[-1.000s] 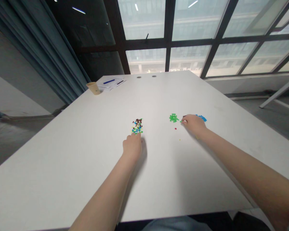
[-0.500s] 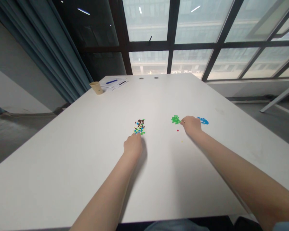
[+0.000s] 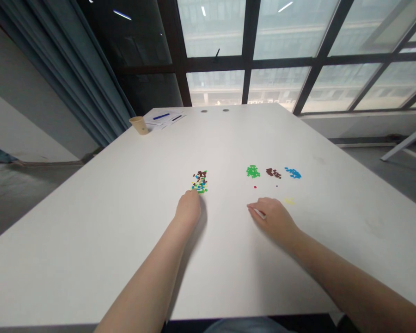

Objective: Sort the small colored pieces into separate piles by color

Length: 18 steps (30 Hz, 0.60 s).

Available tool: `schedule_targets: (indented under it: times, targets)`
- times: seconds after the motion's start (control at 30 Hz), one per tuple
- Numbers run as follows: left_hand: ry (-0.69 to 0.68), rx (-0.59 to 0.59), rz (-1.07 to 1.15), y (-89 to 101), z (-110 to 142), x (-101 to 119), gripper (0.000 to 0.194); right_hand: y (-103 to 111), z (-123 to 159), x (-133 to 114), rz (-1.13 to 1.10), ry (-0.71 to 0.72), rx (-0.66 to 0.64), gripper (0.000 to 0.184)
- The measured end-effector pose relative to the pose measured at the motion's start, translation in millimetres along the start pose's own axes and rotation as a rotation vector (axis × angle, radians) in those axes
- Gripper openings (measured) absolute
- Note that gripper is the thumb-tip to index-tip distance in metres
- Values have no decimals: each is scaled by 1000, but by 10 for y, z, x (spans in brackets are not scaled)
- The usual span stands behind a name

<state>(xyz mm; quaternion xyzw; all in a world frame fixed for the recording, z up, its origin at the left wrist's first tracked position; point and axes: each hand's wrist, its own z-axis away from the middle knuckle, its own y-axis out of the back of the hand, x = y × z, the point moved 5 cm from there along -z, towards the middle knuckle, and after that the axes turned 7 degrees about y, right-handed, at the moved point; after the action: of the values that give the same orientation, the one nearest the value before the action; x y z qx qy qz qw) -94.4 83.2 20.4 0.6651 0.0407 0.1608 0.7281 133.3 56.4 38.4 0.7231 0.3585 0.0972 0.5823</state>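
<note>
Lying on the white worktop [image 3: 90,259], a mixed heap of tiny coloured pieces [image 3: 200,181] still holds brown, blue, green and yellow together. Its long axis runs away from the person, toward the far edge. To its right, single-colour clusters stand apart: a green cluster [image 3: 253,172], a brown cluster [image 3: 273,173], a blue cluster [image 3: 293,173] and a sparse yellow cluster [image 3: 289,201], with a lone red piece [image 3: 254,187] near the green. The left hand [image 3: 187,208] curls narrow, its fingertips at the heap's near end. The right hand [image 3: 273,217] lies below the clusters, thumb and forefinger close together around a pale sliver; what it holds is too small to tell.
</note>
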Motion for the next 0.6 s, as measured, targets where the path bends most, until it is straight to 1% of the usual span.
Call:
schedule_targets:
  times: [0.07, 0.13, 0.2, 0.27, 0.3, 0.33, 0.4, 0.53, 0.6]
  targets:
    - [-46, -4, 39, 10, -6, 44, 21, -88, 21, -78, -71, 63, -16, 23]
    - [-128, -30, 203, 18, 24, 150, 15, -159, 24, -140, -110, 143, -49, 21]
    - [-232, -115, 532, 8, 104, 308, 13, -206, 35, -185, -134, 220, -90, 19]
    - [-316, -242, 904, -9, 226, 473, 13, -221, 56, -199, -156, 265, -119, 18]
    - [-342, -297, 1037, -18, 294, 543, 14, -216, 67, -194, -168, 272, -124, 18]
    - [-361, -328, 1127, -19, 360, 599, 13, -204, 76, -183, -180, 275, -122, 18]
    - [-394, -319, 1188, 2, 472, 662, 12, -168, 87, -152, -198, 274, -112, 19]
    - [-485, -163, 1112, 111, 601, 656, 11, -107, 80, -110, -196, 285, -106, 18]
    - [-540, -106, 1098, 157, 631, 641, 10, -88, 71, -113, -187, 288, -107, 18]
